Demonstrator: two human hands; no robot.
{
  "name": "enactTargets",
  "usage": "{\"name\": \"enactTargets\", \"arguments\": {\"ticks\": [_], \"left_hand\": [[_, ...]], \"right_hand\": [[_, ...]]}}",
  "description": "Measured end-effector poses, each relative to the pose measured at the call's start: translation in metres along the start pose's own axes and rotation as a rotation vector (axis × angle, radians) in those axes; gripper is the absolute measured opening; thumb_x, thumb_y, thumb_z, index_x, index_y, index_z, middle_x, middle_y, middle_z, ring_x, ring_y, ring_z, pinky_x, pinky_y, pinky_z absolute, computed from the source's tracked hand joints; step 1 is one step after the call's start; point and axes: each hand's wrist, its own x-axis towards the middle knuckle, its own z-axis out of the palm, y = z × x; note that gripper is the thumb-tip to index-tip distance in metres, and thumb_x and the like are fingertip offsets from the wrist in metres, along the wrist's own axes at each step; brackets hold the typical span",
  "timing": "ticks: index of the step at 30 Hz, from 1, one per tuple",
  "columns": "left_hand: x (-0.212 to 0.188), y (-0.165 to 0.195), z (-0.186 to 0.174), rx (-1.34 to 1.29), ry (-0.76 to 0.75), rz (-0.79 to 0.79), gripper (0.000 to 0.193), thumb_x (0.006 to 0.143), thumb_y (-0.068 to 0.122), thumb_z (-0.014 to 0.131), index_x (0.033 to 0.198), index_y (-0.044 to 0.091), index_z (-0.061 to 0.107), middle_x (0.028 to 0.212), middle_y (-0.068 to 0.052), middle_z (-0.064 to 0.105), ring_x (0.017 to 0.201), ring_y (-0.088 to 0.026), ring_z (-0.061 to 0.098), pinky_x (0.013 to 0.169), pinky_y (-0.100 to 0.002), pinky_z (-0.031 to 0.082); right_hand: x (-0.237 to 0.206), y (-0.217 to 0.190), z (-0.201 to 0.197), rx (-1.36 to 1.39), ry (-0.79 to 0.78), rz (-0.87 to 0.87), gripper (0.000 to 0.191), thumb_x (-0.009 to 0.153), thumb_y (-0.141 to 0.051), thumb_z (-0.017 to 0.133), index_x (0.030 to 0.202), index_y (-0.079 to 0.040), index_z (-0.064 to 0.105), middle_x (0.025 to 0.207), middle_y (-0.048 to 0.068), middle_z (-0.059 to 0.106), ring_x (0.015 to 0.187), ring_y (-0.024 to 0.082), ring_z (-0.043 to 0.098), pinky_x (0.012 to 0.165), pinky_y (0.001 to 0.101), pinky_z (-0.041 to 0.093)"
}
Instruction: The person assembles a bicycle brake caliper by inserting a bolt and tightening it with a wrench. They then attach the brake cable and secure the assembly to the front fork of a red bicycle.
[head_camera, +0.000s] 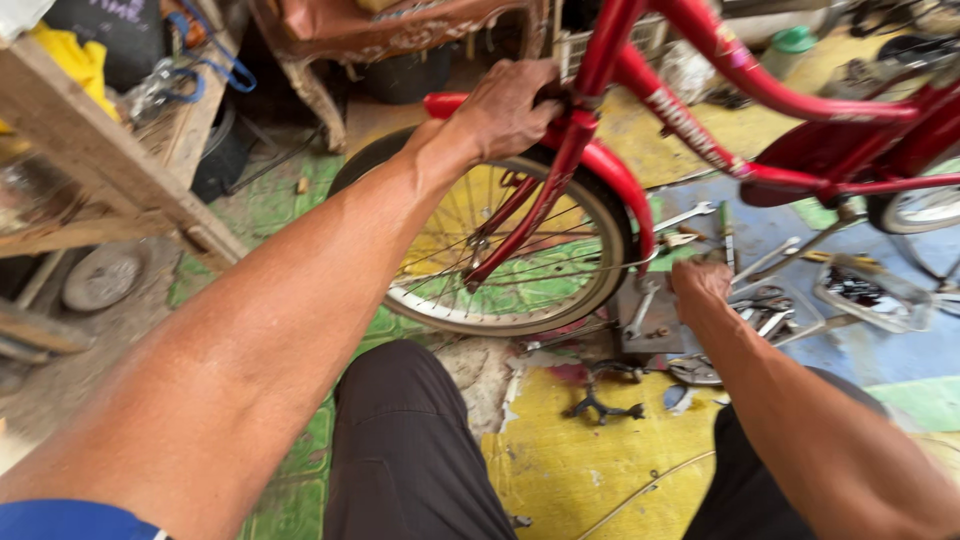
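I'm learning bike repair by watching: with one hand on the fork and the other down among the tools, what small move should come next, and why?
Probably close the right hand on one wrench from the tool pile and lift it. That hand rests on the scattered tools with nothing clearly gripped, while the left hand steadies the red bicycle at the fork crown.

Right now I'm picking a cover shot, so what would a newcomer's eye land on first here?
The red bicycle fills the top of the view, its front wheel at the centre. The left hand grips the top of the fork, while the right hand reaches down into scattered wrenches on the floor at right.
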Motion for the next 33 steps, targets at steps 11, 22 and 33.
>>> {"name": "enactTargets", "arguments": {"ticks": [11, 22, 33], "left_hand": [[0.003, 0.034, -0.021, -0.029, -0.093, -0.191, 0.017, 0.092, 0.019, 0.064, 0.103, 0.005, 0.065, 0.099, -0.018, 0.075, 0.094, -0.033, 0.073, 0.09, -0.047, 0.055], [0.0, 0.041, -0.028, -0.029, -0.056, -0.224, 0.025, 0.09, 0.017, 0.066, 0.111, 0.005, 0.066, 0.104, -0.02, 0.074, 0.099, -0.037, 0.071, 0.09, -0.049, 0.053], [0.0, 0.041, -0.029, -0.021, -0.059, -0.226, 0.026, 0.089, 0.019, 0.068, 0.111, 0.005, 0.067, 0.102, -0.021, 0.073, 0.098, -0.037, 0.071, 0.089, -0.048, 0.053]], "right_hand": [[-0.067, -0.151, -0.086, 0.819, -0.651, -0.342, 0.022, 0.099, -0.026, 0.066, 0.094, -0.005, 0.069, 0.071, 0.001, 0.065, 0.048, 0.008, 0.052, 0.039, 0.0255, 0.04], [-0.056, -0.178, -0.066, 0.847, -0.825, -0.114, 0.02, 0.101, -0.016, 0.059, 0.089, -0.004, 0.067, 0.063, 0.004, 0.059, 0.048, 0.01, 0.054, 0.036, 0.0229, 0.034], [-0.052, -0.18, -0.074, 0.805, -0.882, -0.094, 0.015, 0.1, -0.017, 0.06, 0.089, -0.008, 0.064, 0.067, 0.0, 0.059, 0.052, 0.006, 0.053, 0.039, 0.0193, 0.033]]}}
